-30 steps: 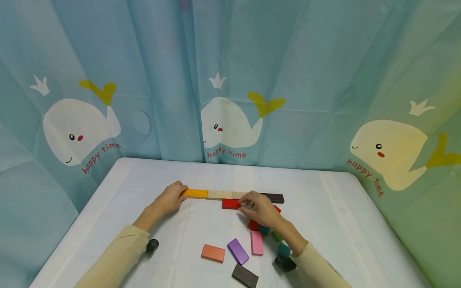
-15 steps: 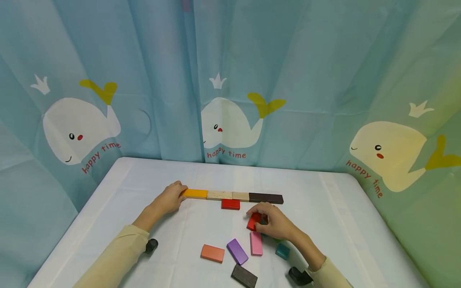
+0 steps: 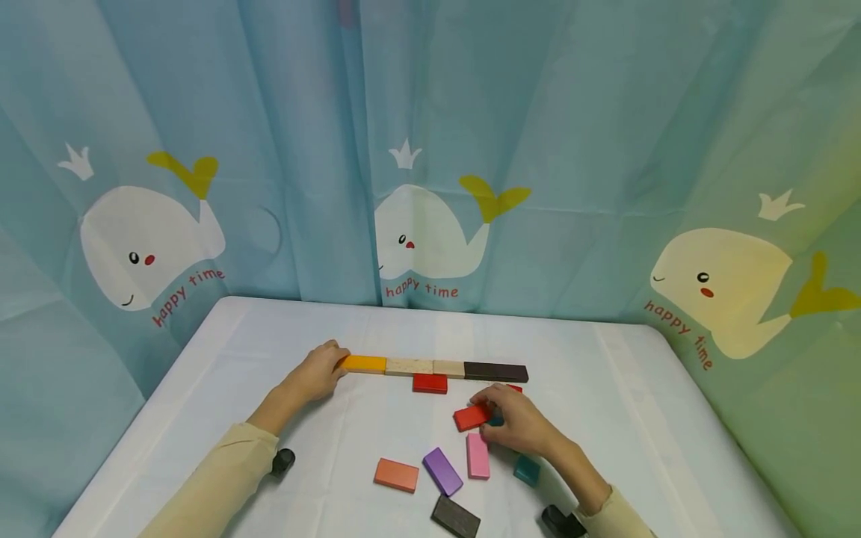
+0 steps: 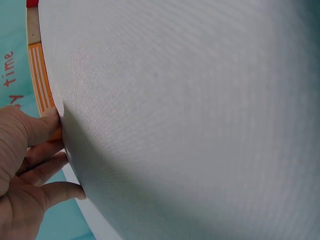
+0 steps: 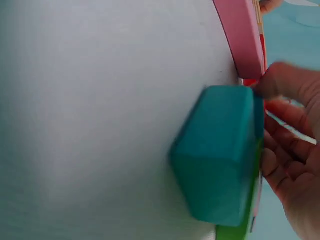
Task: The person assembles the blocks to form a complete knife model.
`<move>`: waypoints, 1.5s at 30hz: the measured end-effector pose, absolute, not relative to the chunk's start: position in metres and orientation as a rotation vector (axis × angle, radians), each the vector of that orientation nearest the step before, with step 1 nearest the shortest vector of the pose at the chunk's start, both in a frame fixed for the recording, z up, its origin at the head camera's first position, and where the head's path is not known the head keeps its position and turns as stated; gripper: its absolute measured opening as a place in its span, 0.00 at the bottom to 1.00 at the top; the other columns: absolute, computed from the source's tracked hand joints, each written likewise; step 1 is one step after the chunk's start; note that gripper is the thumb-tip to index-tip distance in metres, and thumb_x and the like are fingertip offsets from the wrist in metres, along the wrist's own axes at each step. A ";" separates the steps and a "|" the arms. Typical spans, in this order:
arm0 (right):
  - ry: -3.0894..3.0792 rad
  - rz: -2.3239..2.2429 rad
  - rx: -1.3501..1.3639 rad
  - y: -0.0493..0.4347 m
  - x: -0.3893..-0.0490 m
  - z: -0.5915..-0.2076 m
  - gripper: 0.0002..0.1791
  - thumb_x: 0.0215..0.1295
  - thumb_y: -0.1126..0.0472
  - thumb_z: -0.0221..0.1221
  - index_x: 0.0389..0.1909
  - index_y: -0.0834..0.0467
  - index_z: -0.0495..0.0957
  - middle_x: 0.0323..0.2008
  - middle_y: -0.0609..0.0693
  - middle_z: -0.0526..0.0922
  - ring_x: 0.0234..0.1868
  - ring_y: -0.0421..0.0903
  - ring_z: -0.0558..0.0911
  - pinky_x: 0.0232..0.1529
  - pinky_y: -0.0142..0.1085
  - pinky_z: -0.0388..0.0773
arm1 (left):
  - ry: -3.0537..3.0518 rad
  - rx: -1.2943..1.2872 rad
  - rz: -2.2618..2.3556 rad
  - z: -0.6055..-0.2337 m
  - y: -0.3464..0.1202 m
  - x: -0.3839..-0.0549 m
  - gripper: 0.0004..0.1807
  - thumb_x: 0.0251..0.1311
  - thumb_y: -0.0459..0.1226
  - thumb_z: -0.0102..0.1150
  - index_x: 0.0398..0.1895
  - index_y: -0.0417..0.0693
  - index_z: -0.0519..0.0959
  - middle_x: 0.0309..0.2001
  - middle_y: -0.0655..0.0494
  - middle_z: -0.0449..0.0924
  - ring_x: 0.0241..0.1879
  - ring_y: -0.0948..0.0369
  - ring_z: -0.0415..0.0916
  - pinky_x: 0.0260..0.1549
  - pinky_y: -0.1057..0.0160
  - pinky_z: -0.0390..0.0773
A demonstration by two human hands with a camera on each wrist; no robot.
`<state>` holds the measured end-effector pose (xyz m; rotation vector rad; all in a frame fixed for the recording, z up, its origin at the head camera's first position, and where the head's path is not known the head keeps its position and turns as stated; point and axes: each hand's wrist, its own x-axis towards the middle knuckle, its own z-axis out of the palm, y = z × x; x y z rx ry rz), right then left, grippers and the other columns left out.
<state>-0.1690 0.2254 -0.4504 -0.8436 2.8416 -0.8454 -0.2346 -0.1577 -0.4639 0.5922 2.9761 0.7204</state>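
My left hand (image 3: 321,373) pinches the left end of an orange-yellow block (image 3: 366,364), thumb on its near side in the left wrist view. That block heads a row with two pale wooden blocks (image 3: 409,366) and a dark brown block (image 3: 496,371). A red block (image 3: 430,383) lies against the row's near side. My right hand (image 3: 521,421) is bent over a second red block (image 3: 469,418) and a teal block (image 3: 495,421), fingers beyond them and thumb on the near side; I cannot tell which it grips. A pink block (image 3: 478,456) lies just below the thumb.
Nearer me lie a coral block (image 3: 396,475), a purple block (image 3: 442,471) and a dark grey block (image 3: 456,516). Another teal block (image 3: 527,471) sits under the right forearm. A green block (image 5: 235,231) shows in the right wrist view. A whale-print curtain (image 3: 430,112) hangs behind the table.
My right hand has moved from beside the row's red block toward me and right, to the loose blocks. The second red block has turned and shifted left. My left hand has stayed put.
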 end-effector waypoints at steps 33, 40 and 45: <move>2.952 -0.964 -0.707 0.222 -0.190 -0.453 0.19 0.59 0.67 0.71 0.51 0.61 0.82 0.47 0.52 0.83 0.43 0.48 0.79 0.46 0.42 0.84 | 2.984 0.623 0.732 -0.466 -0.159 -0.235 0.12 0.64 0.26 0.65 0.50 0.30 0.81 0.37 0.48 0.77 0.37 0.56 0.76 0.45 0.53 0.83; 2.980 -0.901 -0.635 0.219 -0.196 -0.455 0.20 0.59 0.65 0.72 0.53 0.60 0.83 0.47 0.52 0.83 0.42 0.45 0.78 0.47 0.39 0.83 | 2.979 0.601 0.734 -0.465 -0.157 -0.235 0.12 0.64 0.26 0.65 0.50 0.31 0.82 0.38 0.48 0.77 0.37 0.56 0.76 0.46 0.53 0.82; 3.006 -0.933 -0.651 0.217 -0.198 -0.459 0.19 0.58 0.67 0.73 0.51 0.61 0.83 0.44 0.51 0.83 0.41 0.44 0.77 0.45 0.37 0.83 | 2.986 0.605 0.732 -0.466 -0.158 -0.236 0.13 0.64 0.26 0.65 0.50 0.31 0.82 0.38 0.48 0.77 0.37 0.56 0.76 0.46 0.53 0.83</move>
